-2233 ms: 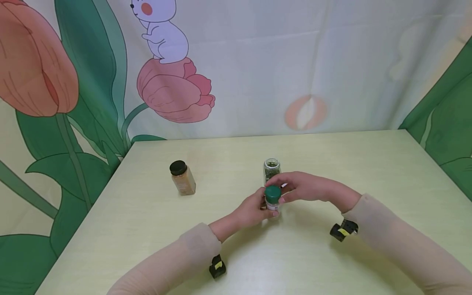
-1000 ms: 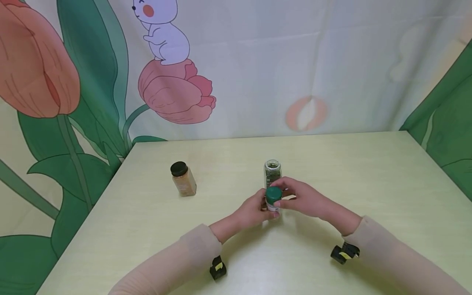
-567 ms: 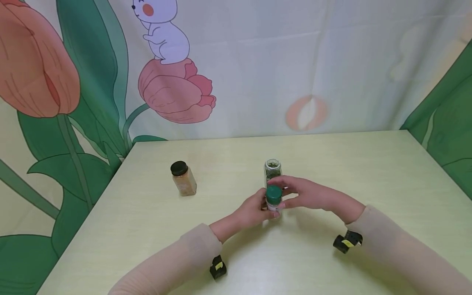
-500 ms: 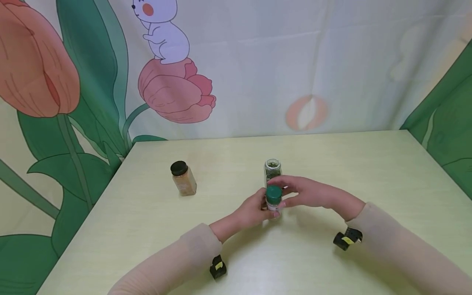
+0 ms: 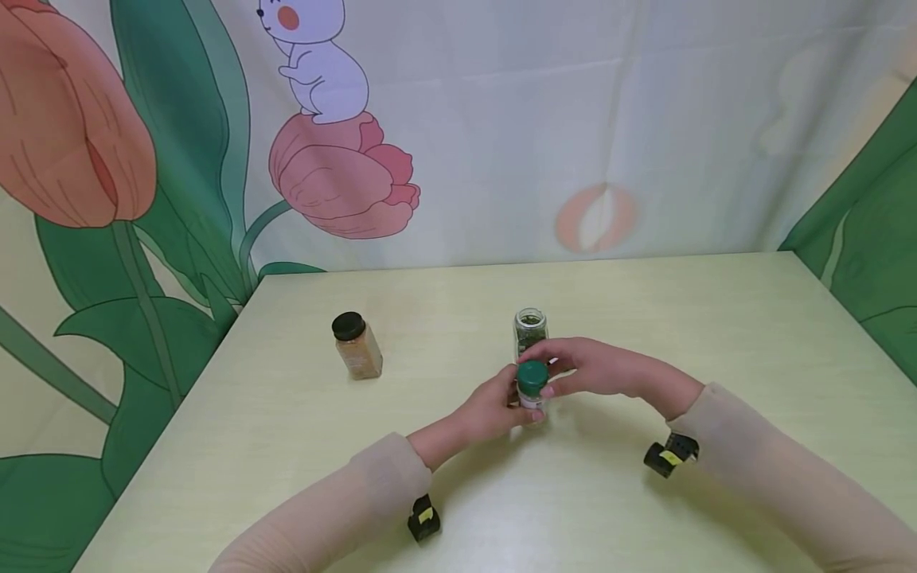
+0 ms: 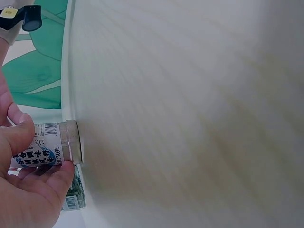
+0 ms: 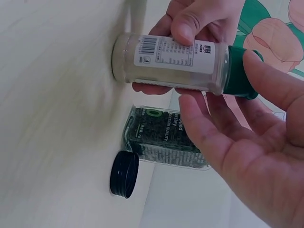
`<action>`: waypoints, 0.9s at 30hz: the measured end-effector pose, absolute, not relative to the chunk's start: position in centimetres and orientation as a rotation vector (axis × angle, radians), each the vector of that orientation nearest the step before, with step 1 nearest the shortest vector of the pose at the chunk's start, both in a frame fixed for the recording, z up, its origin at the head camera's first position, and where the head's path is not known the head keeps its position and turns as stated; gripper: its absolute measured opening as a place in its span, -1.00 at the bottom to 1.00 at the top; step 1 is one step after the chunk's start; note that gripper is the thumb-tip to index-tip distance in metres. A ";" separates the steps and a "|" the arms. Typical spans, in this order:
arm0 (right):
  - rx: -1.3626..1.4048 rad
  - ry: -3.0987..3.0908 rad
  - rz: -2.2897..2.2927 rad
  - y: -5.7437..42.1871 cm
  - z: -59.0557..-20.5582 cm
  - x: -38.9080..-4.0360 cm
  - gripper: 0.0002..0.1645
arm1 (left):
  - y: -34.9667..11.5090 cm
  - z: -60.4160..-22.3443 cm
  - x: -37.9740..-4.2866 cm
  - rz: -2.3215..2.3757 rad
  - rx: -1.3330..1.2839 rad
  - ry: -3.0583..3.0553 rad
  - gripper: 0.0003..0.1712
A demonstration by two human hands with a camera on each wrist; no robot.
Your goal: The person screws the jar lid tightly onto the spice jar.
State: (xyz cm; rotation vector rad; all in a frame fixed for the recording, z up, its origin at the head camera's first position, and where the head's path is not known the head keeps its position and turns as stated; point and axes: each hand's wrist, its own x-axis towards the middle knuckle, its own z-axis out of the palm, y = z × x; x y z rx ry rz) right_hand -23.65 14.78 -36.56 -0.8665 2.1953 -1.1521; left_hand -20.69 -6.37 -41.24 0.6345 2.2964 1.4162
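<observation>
My left hand (image 5: 487,410) grips a clear spice shaker (image 7: 175,61) round its labelled body, thumb on the near side. The shaker stands upright on the table, pale powder inside. My right hand (image 5: 598,368) pinches its green cap (image 5: 532,377) between thumb and fingers; the cap sits on the neck. Just behind, partly covered by my right hand, is an uncapped glass jar of chopped parsley (image 5: 530,324). A black lid (image 7: 124,174) lies beside that jar in the right wrist view; in the head view it is hidden.
A jar of light brown powder with a black lid (image 5: 357,347) stands on the left of the pale table (image 5: 286,446). Behind the table's far edge hangs a printed curtain (image 5: 487,159). Small black cameras (image 5: 424,519) hang under both cuffs.
My right wrist dips, then rises again, while the fingers shift about the green cap. My left hand and the shaker keep their place; the other jars stand still.
</observation>
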 end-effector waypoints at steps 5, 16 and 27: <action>-0.865 2.252 -1.182 14.5 -36.8 -23.1 -0.47 | -6.4 -41.2 -20.7 1.402 0.619 2.301 -0.48; -0.793 2.352 -1.295 14.0 -37.9 -21.8 -0.51 | -6.4 -41.2 -20.7 1.392 0.601 2.300 -0.47; -0.710 2.410 -1.350 13.6 -38.3 -20.8 -0.51 | -6.4 -41.2 -20.8 1.387 0.617 2.305 -0.46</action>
